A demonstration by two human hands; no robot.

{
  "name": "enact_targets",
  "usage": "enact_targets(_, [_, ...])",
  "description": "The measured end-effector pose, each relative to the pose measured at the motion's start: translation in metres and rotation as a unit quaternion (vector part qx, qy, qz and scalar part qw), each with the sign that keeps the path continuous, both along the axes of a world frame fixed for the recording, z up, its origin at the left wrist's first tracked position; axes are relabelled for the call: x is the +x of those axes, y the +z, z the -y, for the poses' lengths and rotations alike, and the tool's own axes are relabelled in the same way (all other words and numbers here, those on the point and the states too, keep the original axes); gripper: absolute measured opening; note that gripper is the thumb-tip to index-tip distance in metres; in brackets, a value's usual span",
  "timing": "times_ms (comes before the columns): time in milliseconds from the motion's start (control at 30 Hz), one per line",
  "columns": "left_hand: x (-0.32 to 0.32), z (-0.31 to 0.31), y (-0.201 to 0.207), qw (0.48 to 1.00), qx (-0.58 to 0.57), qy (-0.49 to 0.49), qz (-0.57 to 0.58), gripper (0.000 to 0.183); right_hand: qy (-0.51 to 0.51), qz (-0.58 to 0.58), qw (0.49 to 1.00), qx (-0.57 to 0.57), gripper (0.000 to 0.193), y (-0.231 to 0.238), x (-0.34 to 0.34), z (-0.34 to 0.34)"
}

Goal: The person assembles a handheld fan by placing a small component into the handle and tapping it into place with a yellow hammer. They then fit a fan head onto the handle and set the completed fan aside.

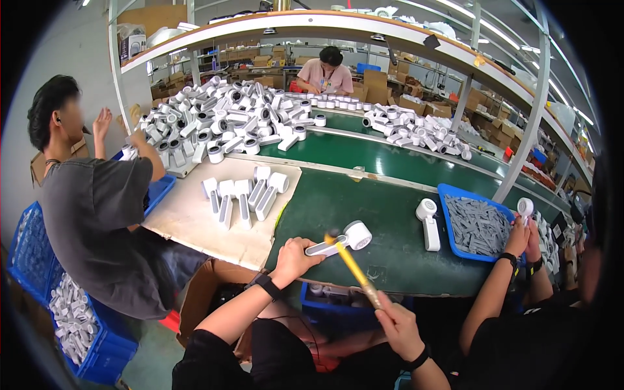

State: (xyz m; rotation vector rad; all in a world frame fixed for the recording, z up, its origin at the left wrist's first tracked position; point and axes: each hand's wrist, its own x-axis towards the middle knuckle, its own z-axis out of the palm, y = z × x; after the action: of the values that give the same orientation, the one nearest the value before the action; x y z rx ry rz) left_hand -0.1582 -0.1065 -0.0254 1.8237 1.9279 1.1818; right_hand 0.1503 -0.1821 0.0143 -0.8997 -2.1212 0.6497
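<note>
My left hand (294, 262) is closed round the handle end of a white handheld fan (357, 234), which lies on the green table with its round head to the right. In my right hand (399, 327) is a hammer (354, 265) with a yellow shaft. Its dark, blurred head is over the fan's handle; I cannot tell whether they touch. A second white fan (427, 224) lies to the right on the green surface. Several more white fans (244, 198) with grey handle strips lie in a group on a pale cardboard sheet (175, 218) to the left.
A blue tray (444, 203) of grey strips (478, 224) stands at right, beside a co-worker's hands holding a white fan (525, 207). Another person sits left, near a large fan pile (221, 123). A third works beyond the green conveyor (351, 144). A shelf (338, 25) spans overhead.
</note>
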Motion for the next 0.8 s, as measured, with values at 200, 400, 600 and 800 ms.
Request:
enact_targets(200, [0.006,-0.003,0.021,0.992,-0.034,-0.007,-0.117,0.033,-0.043,0.013,0.999,0.005,0.043,-0.010,0.009,-0.022])
enact_targets(400, [0.022,-0.024,0.022,0.982,-0.035,-0.072,-0.172,0.042,-0.065,-0.008,0.998,-0.015,0.041,-0.024,0.013,-0.014])
enact_targets(600, [0.005,-0.061,0.009,0.984,0.057,-0.038,-0.164,0.032,-0.080,-0.041,0.993,-0.079,0.041,-0.031,0.027,-0.007])
enact_targets(800, [-0.069,-0.121,0.000,0.945,0.070,0.183,-0.262,0.038,-0.105,-0.083,0.988,-0.083,0.043,-0.044,0.051,-0.011])
